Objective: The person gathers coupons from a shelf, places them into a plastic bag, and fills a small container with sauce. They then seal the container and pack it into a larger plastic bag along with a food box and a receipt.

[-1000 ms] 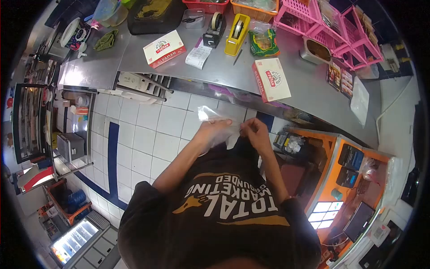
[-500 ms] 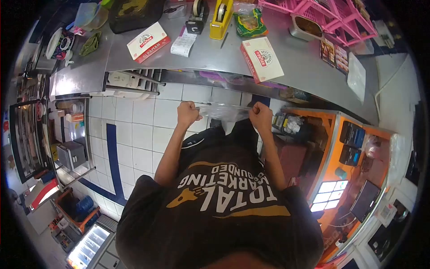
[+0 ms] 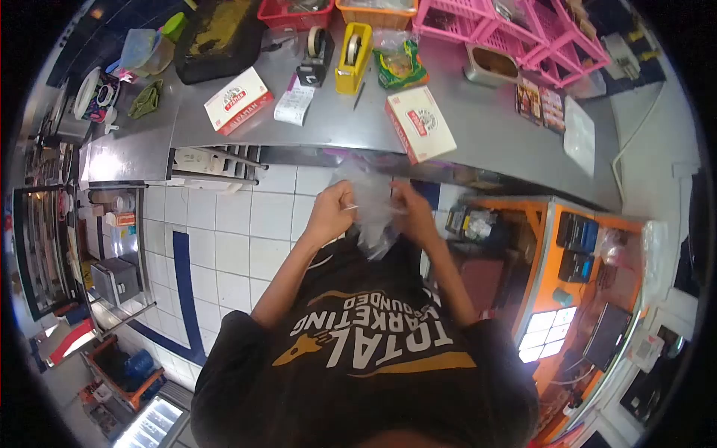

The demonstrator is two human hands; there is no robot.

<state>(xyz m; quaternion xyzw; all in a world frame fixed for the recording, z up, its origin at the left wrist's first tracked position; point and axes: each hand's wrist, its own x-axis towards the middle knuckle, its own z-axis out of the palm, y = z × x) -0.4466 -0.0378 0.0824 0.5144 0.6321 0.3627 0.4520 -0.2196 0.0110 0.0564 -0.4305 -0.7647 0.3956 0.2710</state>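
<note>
A clear plastic bag (image 3: 371,213) hangs between my two hands, in front of the metal counter (image 3: 328,133). My left hand (image 3: 334,210) is closed on its left side, and my right hand (image 3: 409,213) grips its right side. On the counter beyond them lie a white and red box (image 3: 237,102) to the left and another white and red box (image 3: 423,125) to the right. A printed receipt (image 3: 294,103) lies between the boxes, near a black tape dispenser (image 3: 315,58) and a yellow tape dispenser (image 3: 353,60).
At the counter's back are a green and yellow packet (image 3: 401,63), a metal tray (image 3: 491,66), pink baskets (image 3: 515,33) and a black container (image 3: 220,37). An orange cabinet (image 3: 549,257) stands to the right. White floor tiles (image 3: 228,257) show at the left.
My hands have come closer together, and the bag, earlier stretched sideways, now bunches and hangs lower. The view has shifted, so the counter items appear lower in it.
</note>
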